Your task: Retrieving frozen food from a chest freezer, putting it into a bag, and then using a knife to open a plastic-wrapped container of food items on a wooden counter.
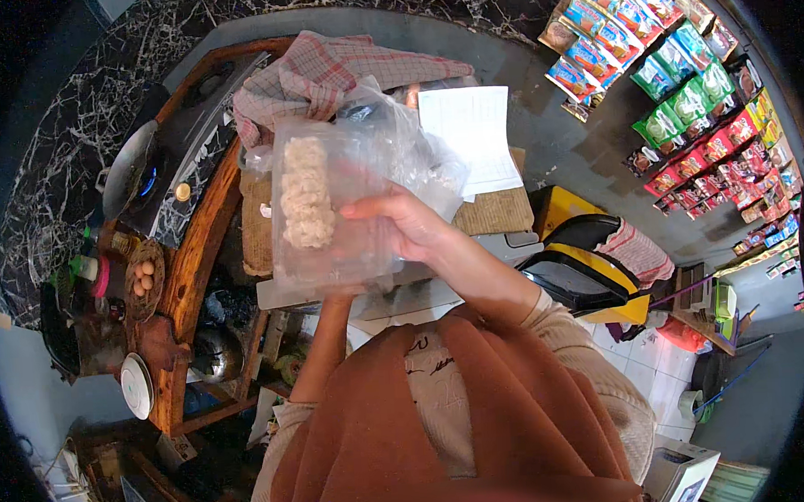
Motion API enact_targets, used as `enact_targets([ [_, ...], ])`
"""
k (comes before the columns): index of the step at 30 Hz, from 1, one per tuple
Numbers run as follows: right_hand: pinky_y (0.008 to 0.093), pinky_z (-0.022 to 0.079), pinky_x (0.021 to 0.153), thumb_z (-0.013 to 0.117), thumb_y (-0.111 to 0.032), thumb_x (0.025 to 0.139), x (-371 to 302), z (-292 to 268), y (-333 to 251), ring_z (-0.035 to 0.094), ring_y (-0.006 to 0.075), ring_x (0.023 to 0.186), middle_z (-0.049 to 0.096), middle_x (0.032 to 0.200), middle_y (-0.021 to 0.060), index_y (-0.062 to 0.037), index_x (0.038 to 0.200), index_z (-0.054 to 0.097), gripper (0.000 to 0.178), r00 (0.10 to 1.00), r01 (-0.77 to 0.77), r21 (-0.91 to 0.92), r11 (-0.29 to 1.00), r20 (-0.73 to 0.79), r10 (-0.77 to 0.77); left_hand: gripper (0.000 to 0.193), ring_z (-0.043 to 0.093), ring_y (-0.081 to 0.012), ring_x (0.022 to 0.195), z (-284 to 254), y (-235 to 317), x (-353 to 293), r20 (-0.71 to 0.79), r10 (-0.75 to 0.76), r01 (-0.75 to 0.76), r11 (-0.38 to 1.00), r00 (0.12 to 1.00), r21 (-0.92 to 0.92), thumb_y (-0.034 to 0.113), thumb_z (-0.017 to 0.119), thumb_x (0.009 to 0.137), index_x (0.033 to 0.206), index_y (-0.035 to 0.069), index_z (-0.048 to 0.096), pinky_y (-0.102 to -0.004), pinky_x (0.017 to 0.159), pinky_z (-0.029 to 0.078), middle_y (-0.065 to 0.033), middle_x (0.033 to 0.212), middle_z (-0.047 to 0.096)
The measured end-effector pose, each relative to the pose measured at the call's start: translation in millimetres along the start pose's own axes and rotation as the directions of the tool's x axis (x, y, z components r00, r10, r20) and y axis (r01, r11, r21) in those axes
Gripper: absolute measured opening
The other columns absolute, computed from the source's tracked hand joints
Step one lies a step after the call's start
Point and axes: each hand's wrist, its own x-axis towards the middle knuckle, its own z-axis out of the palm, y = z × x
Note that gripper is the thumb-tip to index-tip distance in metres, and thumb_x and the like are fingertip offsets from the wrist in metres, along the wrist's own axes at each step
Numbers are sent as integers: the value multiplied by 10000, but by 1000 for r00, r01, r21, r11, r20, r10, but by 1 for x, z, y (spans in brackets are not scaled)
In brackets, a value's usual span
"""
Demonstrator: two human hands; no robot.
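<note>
A clear plastic food container (297, 275) is held up before me, with a row of pale, lumpy dumplings (306, 194) along its left side. My right hand (402, 220) grips the container at its right side, one finger pointing in toward the dumplings. From below, my left hand (337, 294) supports the container's near end; its fingers are mostly hidden under the blurry plastic. Clear plastic bags (420, 156) lie just behind the container, on a table with brown cardboard (495, 213).
A checked cloth (322, 70) and a white paper sheet (471, 138) lie at the table's back. On the left, a wok (128, 173) sits over a lit blue flame, near a basket of eggs (143, 278). Snack sachets (696, 103) hang at right above a yellow-black bag (591, 261).
</note>
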Motion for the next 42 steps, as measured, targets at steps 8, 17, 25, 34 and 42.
enact_targets([
  [8,425,521,840,626,9,769,-73,-18,-18,624,241,937,586,1114,164,-44,1340,359,633,994,61,-24,998,-89,-63,590,248,-370,1324,-28,-45,49,453,-6,-403,451,891,797,316,652,747,1282,165,454,-517,1088,173,-119,1435,304],
  [17,471,496,886,589,-4,763,-151,-110,16,545,281,1084,513,1216,133,-74,1381,320,677,647,255,-392,884,-610,-457,529,251,-373,1323,10,37,68,446,-385,-187,550,808,814,197,716,622,1137,200,595,-619,1053,86,-84,1417,347],
  [25,406,545,786,576,-110,885,-121,-155,20,574,240,1004,499,1175,137,-81,1308,323,494,640,382,-235,894,-631,-439,628,349,-286,1295,82,72,-9,895,73,-436,889,440,141,461,686,699,1246,199,523,-538,1054,214,-81,1371,420],
  [34,267,480,530,496,-483,889,-183,-192,-63,627,185,629,629,757,86,9,909,575,499,610,-550,-781,296,-617,-497,723,356,-280,1285,134,30,-29,862,-285,-439,767,420,467,513,746,540,1184,226,585,-540,1052,219,-35,1357,442],
  [42,248,465,656,563,-34,820,-153,-244,-84,526,121,821,515,919,47,-46,938,508,131,745,182,-948,262,-41,-666,423,477,-288,1177,157,16,-27,618,-301,-98,845,726,526,315,738,676,1053,145,650,-424,1017,320,-69,1256,544],
])
